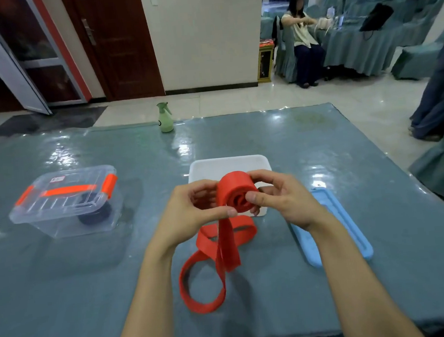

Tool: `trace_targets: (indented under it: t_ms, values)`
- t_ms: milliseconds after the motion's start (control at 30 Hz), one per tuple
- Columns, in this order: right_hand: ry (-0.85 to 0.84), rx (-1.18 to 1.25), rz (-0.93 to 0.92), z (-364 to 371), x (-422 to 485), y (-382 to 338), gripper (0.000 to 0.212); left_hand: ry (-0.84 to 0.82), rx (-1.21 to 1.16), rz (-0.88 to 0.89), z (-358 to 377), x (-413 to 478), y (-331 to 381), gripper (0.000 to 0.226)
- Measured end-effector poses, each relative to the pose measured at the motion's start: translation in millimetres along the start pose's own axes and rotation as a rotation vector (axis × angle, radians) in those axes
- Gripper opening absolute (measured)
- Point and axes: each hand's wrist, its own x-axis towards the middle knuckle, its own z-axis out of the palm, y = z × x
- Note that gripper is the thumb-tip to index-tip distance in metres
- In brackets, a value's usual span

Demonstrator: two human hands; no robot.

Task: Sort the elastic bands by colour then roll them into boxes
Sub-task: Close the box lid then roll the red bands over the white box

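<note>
Grips of left hand (189, 211) and right hand (282, 198) pinch red band (237, 191) above white box (228, 165) edge.

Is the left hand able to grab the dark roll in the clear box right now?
Probably not. The lid sits on the clear box over the dark roll, and the left hand is busy gripping the red elastic band.
</note>
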Motion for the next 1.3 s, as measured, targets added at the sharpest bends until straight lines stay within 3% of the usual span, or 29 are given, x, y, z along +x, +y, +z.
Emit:
trace_targets:
  t_ms: [200, 300, 400, 567, 667, 800, 900, 1033, 1167, 1300]
  values:
    - [-0.065, -0.007, 0.032, 2, -6, 5, 0.05, 0.056, 0.07, 0.034, -3, -3, 0, 0.049]
    - [-0.06, -0.326, 0.064, 2, -5, -2, 0.068, 0.011, 0.277, 0.063, 0, -2, 3, 0.049]
    - [-0.063, -0.614, 0.062, 6, -4, -2, 0.054, -0.055, 0.539, 0.056, 2, 2, 16, 0.051]
    - [-0.027, -0.647, 0.028, 14, -15, 6, 0.054, -0.111, 0.847, 0.047, 4, 1, 24, 0.054]
    - [0.044, -0.46, 0.031, 10, -20, 11, 0.043, -0.138, 0.632, 0.041, 4, -3, 20, 0.049]
    - [0.088, -0.273, 0.04, -1, -25, 3, 0.044, -0.146, 0.247, 0.05, 4, -5, 11, 0.061]
    - [0.058, -0.155, 0.033, -4, -29, 3, 0.046, -0.11, 0.104, 0.069, 8, -5, 9, 0.068]
    - [0.076, -0.143, 0.054, -5, -42, 11, 0.048, -0.127, 0.186, 0.069, 18, -8, 11, 0.052]
    - [0.012, -0.393, 0.127, -13, -50, 9, 0.073, -0.151, 0.437, 0.038, 28, -8, 12, 0.04]
    - [0.018, -0.432, 0.136, -19, -55, 10, 0.056, -0.199, 0.605, 0.035, 40, -6, 19, 0.041]
